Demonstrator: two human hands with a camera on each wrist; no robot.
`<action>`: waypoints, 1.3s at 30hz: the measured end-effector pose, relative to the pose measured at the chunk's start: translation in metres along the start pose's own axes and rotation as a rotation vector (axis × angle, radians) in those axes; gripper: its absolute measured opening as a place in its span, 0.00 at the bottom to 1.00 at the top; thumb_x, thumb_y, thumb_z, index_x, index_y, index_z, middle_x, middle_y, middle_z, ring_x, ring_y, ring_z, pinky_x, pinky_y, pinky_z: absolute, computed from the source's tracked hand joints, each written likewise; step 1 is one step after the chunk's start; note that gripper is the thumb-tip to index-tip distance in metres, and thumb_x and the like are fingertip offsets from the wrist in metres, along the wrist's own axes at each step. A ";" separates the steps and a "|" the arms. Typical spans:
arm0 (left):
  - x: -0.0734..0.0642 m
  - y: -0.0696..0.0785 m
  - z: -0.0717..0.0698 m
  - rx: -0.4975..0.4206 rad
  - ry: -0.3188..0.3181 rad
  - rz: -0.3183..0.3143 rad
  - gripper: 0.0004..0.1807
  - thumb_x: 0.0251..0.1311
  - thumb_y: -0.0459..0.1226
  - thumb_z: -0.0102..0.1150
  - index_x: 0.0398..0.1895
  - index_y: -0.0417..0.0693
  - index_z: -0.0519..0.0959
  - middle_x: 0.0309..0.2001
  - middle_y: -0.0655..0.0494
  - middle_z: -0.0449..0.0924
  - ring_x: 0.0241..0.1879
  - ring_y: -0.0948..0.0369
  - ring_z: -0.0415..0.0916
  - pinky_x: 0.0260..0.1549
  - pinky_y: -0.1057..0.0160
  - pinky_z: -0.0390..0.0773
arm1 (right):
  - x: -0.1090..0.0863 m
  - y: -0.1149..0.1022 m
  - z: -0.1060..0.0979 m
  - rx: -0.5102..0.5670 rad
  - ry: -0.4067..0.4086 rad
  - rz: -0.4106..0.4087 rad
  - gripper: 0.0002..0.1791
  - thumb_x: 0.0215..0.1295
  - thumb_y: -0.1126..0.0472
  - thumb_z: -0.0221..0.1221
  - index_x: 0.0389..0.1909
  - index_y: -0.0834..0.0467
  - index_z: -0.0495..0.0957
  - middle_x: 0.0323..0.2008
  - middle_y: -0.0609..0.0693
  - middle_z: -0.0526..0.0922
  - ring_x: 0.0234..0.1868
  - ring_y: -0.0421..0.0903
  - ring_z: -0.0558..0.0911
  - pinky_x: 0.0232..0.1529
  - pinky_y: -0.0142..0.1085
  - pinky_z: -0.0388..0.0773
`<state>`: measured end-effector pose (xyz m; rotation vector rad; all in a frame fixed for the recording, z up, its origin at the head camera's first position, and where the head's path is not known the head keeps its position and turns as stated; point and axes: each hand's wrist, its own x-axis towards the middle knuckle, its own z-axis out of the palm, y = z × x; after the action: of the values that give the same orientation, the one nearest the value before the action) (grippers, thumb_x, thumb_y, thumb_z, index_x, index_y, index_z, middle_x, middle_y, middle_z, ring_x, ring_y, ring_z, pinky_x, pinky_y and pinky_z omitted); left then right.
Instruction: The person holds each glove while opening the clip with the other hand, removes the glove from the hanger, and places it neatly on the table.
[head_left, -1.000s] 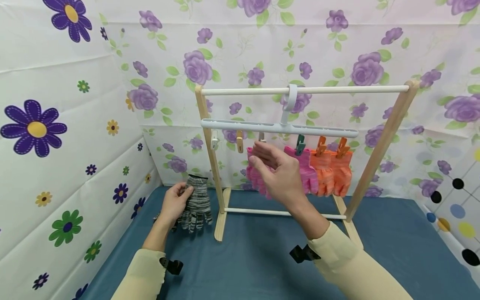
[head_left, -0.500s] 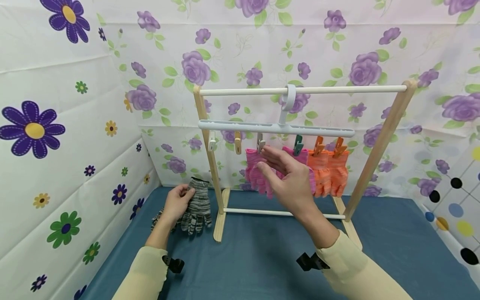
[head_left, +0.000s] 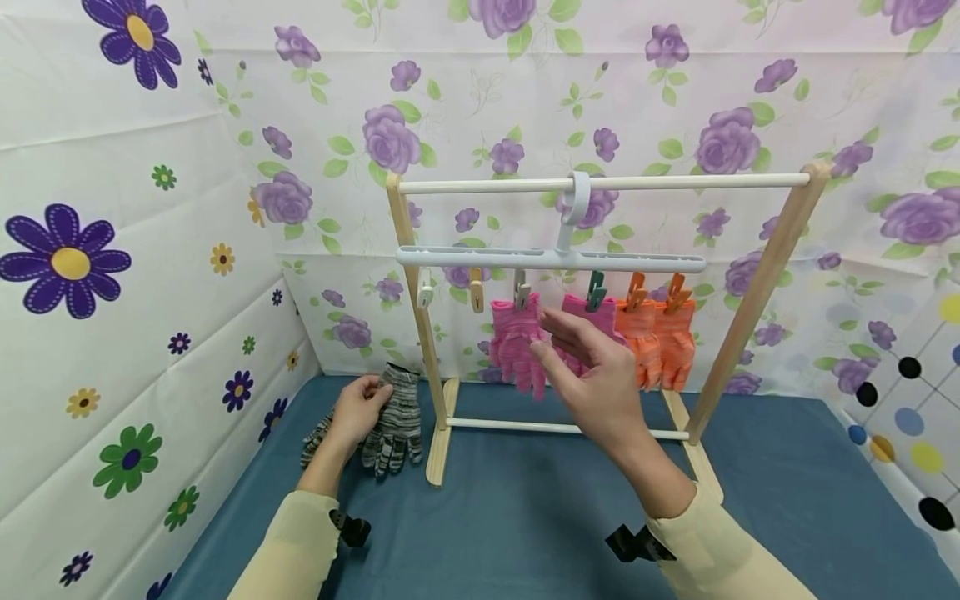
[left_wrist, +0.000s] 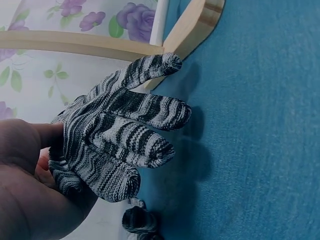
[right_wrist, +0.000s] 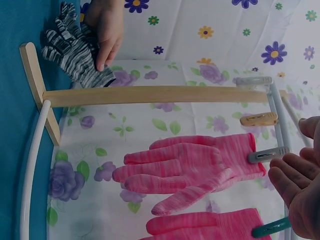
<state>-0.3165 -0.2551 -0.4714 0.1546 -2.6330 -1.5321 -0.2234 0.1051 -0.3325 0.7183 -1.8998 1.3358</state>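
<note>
My left hand pinches the cuff of a black-and-grey striped knit glove, whose fingers hang down in the left wrist view. Behind that hand a second striped glove lies on the blue cloth, partly hidden. In front of the hanger my right hand is held up with fingers extended and slightly bent, gripping nothing. A pink glove hangs from a grey clothespin beside its fingertips. Another pink glove, on a green clothespin, is partly behind this hand.
A light grey hanger hooks over the white rod of a wooden stand. Orange gloves hang at its right on orange clothespins. White and yellow clothespins at its left hold nothing.
My right hand has drawn back to the right and down, away from the grey clothespin, uncovering the left pink glove. The left hand keeps the striped glove, slightly lower.
</note>
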 end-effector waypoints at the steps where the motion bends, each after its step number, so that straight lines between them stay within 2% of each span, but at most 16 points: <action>1: 0.001 -0.001 0.001 0.003 0.001 0.000 0.27 0.83 0.43 0.53 0.76 0.36 0.69 0.69 0.34 0.72 0.69 0.40 0.70 0.64 0.38 0.71 | -0.001 0.000 -0.001 0.000 0.003 -0.001 0.23 0.69 0.63 0.72 0.64 0.57 0.83 0.59 0.51 0.87 0.59 0.47 0.87 0.57 0.39 0.81; 9: 0.003 -0.008 0.007 -0.016 -0.028 0.009 0.27 0.83 0.40 0.52 0.76 0.33 0.67 0.68 0.31 0.72 0.67 0.38 0.71 0.63 0.38 0.73 | -0.008 0.002 -0.008 -0.032 0.020 -0.008 0.25 0.66 0.66 0.73 0.64 0.57 0.84 0.58 0.51 0.88 0.58 0.49 0.87 0.57 0.36 0.81; 13: 0.004 -0.010 0.009 0.013 -0.026 0.025 0.26 0.83 0.38 0.53 0.75 0.32 0.68 0.66 0.31 0.73 0.66 0.38 0.72 0.62 0.37 0.73 | -0.012 0.004 -0.012 -0.039 0.023 0.000 0.25 0.67 0.66 0.73 0.64 0.57 0.83 0.57 0.50 0.88 0.57 0.49 0.88 0.57 0.35 0.80; 20: 0.008 -0.015 0.014 0.074 -0.017 0.046 0.23 0.81 0.36 0.55 0.71 0.31 0.72 0.59 0.33 0.77 0.59 0.40 0.76 0.55 0.40 0.76 | -0.018 0.007 -0.018 -0.045 0.012 0.014 0.25 0.67 0.67 0.72 0.65 0.59 0.83 0.58 0.51 0.87 0.56 0.47 0.87 0.56 0.39 0.82; 24: 0.007 -0.017 0.015 0.119 -0.020 0.050 0.23 0.80 0.36 0.57 0.71 0.32 0.72 0.57 0.34 0.78 0.57 0.41 0.77 0.52 0.41 0.77 | -0.022 0.008 -0.021 -0.082 0.011 0.019 0.26 0.67 0.67 0.73 0.66 0.59 0.82 0.59 0.52 0.87 0.57 0.47 0.87 0.56 0.36 0.81; 31: 0.004 -0.019 0.016 0.173 -0.019 0.044 0.25 0.79 0.36 0.59 0.73 0.34 0.71 0.60 0.33 0.76 0.61 0.39 0.75 0.55 0.38 0.76 | -0.027 0.011 -0.025 -0.106 0.015 0.021 0.27 0.66 0.66 0.73 0.67 0.56 0.82 0.59 0.50 0.87 0.59 0.48 0.87 0.59 0.31 0.78; 39: 0.000 -0.019 0.014 0.203 -0.004 0.047 0.27 0.78 0.36 0.60 0.75 0.35 0.70 0.62 0.31 0.74 0.62 0.38 0.73 0.55 0.36 0.75 | -0.031 0.015 -0.030 -0.134 0.020 0.007 0.29 0.65 0.68 0.74 0.67 0.55 0.82 0.60 0.52 0.87 0.59 0.50 0.87 0.59 0.30 0.78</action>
<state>-0.3177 -0.2521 -0.4948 0.1022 -2.7696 -1.2508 -0.2094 0.1393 -0.3587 0.6289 -1.9562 1.2026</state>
